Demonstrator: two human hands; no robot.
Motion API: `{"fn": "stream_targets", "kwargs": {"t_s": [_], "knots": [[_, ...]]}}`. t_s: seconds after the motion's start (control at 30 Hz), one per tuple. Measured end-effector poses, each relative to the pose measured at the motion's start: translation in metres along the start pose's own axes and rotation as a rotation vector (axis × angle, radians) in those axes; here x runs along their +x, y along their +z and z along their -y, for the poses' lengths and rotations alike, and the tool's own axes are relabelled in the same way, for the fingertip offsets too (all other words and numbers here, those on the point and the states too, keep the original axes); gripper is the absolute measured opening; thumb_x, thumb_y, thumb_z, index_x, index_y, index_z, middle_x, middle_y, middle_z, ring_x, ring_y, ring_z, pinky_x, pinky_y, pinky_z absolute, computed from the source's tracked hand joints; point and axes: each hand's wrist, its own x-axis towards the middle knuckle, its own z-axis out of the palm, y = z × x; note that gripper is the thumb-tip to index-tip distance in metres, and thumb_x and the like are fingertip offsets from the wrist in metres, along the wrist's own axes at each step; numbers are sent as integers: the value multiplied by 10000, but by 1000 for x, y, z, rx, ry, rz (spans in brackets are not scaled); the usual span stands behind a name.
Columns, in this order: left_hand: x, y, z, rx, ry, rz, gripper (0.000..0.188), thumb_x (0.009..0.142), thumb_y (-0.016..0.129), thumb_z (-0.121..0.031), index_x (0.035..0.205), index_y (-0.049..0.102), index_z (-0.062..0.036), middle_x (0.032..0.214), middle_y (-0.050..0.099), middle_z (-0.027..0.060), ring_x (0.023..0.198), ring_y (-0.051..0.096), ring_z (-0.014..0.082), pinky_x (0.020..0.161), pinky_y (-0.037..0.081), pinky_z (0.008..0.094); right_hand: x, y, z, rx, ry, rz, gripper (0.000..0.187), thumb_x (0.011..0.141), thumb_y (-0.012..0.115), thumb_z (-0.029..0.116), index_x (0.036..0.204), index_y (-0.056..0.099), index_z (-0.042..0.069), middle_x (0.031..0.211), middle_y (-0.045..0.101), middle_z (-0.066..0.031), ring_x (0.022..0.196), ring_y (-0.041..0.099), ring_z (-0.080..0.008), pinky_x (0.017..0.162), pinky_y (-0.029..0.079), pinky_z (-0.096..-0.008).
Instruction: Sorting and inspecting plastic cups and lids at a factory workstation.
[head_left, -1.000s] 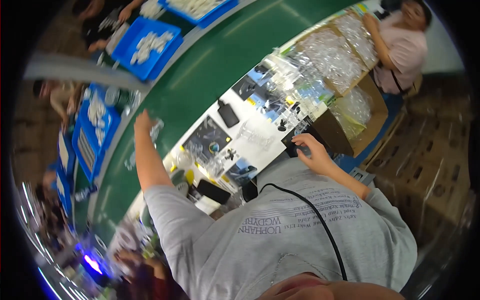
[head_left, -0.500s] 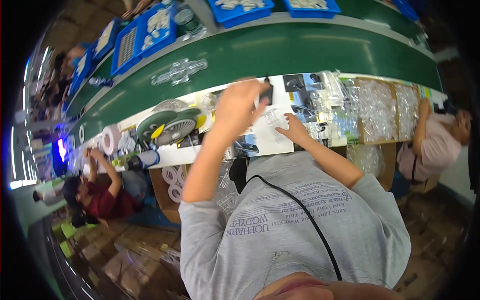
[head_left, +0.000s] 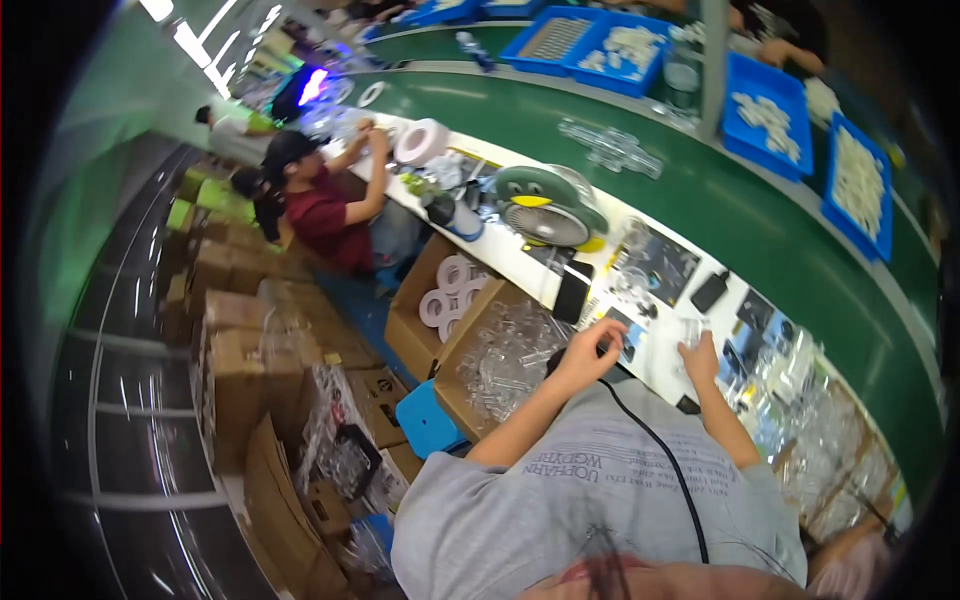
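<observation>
My left hand (head_left: 588, 358) is over the white table's near edge. Its thumb and fingers curl toward each other with a dark gap between them, and anything at the fingertips is too small to make out. To its right, my right hand (head_left: 700, 360) grips a clear plastic piece (head_left: 692, 332) at its near side, thumb and fingers on either side. Beyond it on the table lies a small black device (head_left: 710, 290). A black phone-like slab (head_left: 573, 292) rests beyond my left hand, and printed dark cards (head_left: 665, 268) lie farther back.
A green penguin-shaped fan (head_left: 545, 205) stands on the table to the left. Below it is a carton (head_left: 470, 365) of clear plastic pieces, beside another with white rolls (head_left: 453, 273). Blue trays (head_left: 765, 115) line the far side of the green belt (head_left: 480, 120). A person (head_left: 325, 210) works at left.
The view has swung left, bringing the cartons into sight. My left hand has come back from the black device to the near table edge. My right hand's fingers have closed on the clear piece.
</observation>
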Motion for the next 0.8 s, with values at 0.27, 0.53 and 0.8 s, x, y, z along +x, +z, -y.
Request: {"fn": "stream_targets", "kwargs": {"t_s": [0.27, 0.53, 0.8], "knots": [[-8, 14, -2, 33, -25, -2, 235, 713, 536, 26, 943, 523, -21, 738, 546, 22, 710, 547, 97, 682, 446, 236, -1, -1, -1, 13, -50, 24, 530, 660, 690, 292, 1039, 434, 24, 943, 579, -199, 852, 568, -370, 702, 444, -431], [-2, 31, 76, 33, -115, 74, 171, 690, 578, -2, 856, 546, -25, 640, 536, 10, 605, 510, 82, 571, 425, 230, 2, -3, 5, -19, -9, 35, 511, 661, 700, 280, 1017, 435, 26, 946, 584, -200, 859, 569, -375, 717, 446, -434], [-17, 52, 162, -41, -285, 211, 99, 717, 560, -64, 811, 561, -33, 642, 567, 34, 583, 547, 108, 526, 439, 251, 6, 2, -5, -13, 3, 28, 542, 650, 699, 297, 1037, 435, 24, 975, 581, -196, 878, 570, -364, 737, 447, -423]]}}
